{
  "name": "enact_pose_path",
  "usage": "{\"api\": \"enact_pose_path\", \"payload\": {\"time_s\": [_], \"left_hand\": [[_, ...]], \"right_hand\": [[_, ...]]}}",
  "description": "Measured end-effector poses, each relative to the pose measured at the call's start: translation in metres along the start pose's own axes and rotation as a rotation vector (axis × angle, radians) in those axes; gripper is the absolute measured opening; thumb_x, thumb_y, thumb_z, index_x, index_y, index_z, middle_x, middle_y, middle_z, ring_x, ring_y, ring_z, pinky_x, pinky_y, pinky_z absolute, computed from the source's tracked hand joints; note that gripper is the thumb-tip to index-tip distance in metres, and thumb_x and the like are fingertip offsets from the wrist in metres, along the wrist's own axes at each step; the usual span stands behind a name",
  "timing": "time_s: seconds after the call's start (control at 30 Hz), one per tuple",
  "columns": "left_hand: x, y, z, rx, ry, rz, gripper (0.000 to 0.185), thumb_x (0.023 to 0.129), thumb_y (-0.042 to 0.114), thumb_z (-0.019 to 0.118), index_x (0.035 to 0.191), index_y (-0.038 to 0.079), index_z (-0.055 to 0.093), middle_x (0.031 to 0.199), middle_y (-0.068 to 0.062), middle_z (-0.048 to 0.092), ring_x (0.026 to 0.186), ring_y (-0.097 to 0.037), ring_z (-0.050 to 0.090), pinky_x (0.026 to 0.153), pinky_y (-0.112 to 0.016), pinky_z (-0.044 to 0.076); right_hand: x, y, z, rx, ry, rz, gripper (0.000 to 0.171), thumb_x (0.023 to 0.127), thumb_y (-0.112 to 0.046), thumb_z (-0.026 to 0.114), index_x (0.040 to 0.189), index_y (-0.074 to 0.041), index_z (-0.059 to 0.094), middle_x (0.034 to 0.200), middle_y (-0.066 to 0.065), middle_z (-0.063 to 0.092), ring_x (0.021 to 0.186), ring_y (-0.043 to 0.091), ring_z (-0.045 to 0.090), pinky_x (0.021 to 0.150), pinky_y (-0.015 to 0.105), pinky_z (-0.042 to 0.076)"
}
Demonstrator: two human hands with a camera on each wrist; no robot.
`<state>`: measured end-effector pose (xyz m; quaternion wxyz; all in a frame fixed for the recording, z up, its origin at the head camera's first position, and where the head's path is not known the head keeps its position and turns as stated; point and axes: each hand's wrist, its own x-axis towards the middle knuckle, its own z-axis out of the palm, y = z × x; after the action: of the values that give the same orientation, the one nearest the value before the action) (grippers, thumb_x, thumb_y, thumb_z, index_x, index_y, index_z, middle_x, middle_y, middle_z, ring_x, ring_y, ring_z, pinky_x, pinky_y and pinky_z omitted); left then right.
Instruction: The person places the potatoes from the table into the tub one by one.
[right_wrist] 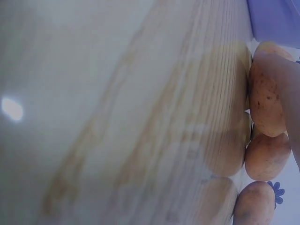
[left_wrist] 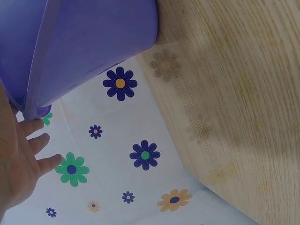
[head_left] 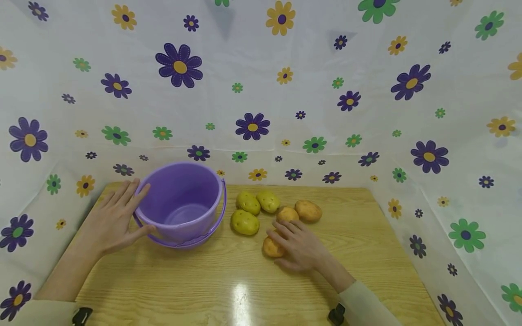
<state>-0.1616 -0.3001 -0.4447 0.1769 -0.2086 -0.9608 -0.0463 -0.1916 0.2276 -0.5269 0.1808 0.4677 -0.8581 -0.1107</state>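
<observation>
A purple bucket (head_left: 179, 226) stands on the left of the table, its handle lowered along the near side. My left hand (head_left: 116, 219) rests against the bucket's left rim, fingers extended. In the left wrist view, some fingers (left_wrist: 40, 145) reach out beside the rim. My right hand (head_left: 299, 244) holds a brown potato (head_left: 272, 247) on the table, fingers over its far side and thumb on the near side. In the right wrist view a digit crosses this potato (right_wrist: 265, 103). Just beyond the hand lie two more brown potatoes, one nearer (head_left: 287, 213) and one farther right (head_left: 308, 211).
Between bucket and right hand, three yellow-green potatoes lie grouped: one in front (head_left: 244, 222), one at the back left (head_left: 248, 203), one at the back right (head_left: 268, 201). A flower-patterned white cloth (head_left: 220, 99) surrounds the wooden table (head_left: 183, 285) at the back and sides.
</observation>
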Motion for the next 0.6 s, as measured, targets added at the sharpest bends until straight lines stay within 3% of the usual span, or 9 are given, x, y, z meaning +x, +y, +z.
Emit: {"api": "enact_pose_path", "payload": {"time_s": [0.33,0.6], "left_hand": [[0.0005,0.0005,-0.0002,0.000,0.001,-0.002,0.106,0.091,0.071,0.064,0.170,0.016,0.020,0.175,-0.023,0.023,0.165,-0.039,0.019,0.139,-0.039,-0.004],[-0.0003,0.0001,-0.0001,0.003,-0.012,-0.014,0.107,0.090,0.071,0.065,0.171,0.017,0.018,0.176,-0.022,0.021,0.166,-0.039,0.018,0.139,-0.042,-0.002]], "right_hand": [[0.0008,-0.0021,-0.0028,-0.022,-0.055,-0.027,0.077,0.096,-0.068,0.060,0.157,-0.022,0.048,0.152,0.007,0.062,0.134,0.025,0.062,0.116,0.043,0.051],[0.0028,-0.0032,-0.0064,-0.008,-0.038,-0.048,0.073,0.095,-0.066,0.064,0.153,-0.024,0.052,0.145,0.004,0.065,0.128,0.023,0.065,0.112,0.042,0.054]]}}
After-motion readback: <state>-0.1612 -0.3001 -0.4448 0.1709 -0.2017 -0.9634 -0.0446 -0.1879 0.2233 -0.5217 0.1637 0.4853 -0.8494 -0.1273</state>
